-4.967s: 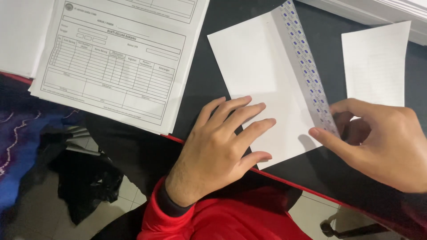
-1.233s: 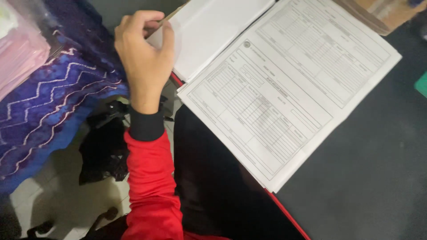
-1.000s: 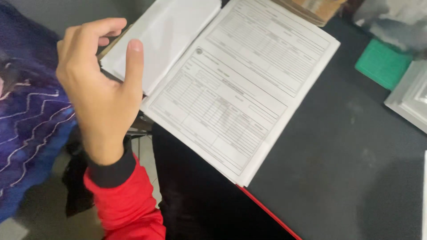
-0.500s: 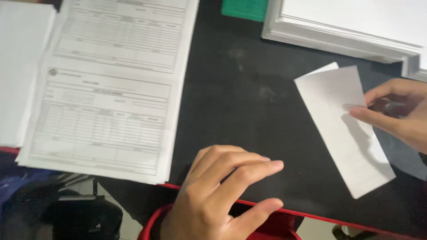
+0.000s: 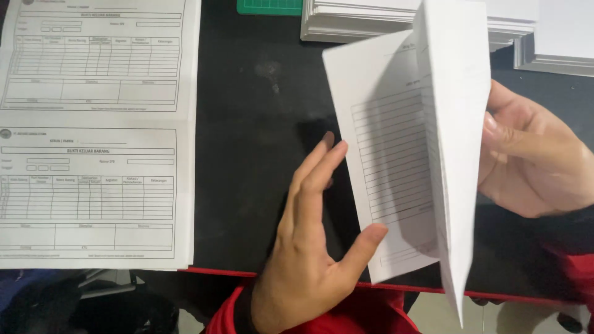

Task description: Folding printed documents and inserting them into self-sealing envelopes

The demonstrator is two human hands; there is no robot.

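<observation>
Left hand (image 5: 309,247): we are resting it edge-on against the worktop (image 5: 260,124), fingers together and straight, thumb touching the near left edge of the sheet (image 5: 390,161).
Right hand (image 5: 532,161): we are gripping the sheet's right side, fingers curled on the lifted flap.
Sheet: it is folding along a near-to-far crease, lying just right of the left hand, between both hands.
Left of us: printed forms (image 5: 93,133).
Far: paper stack (image 5: 371,18).

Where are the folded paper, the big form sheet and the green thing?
folded paper (image 5: 396,154), head view, its lined inner page.
big form sheet (image 5: 93,142), head view, its middle.
green thing (image 5: 269,6), head view, its lower edge.
</observation>
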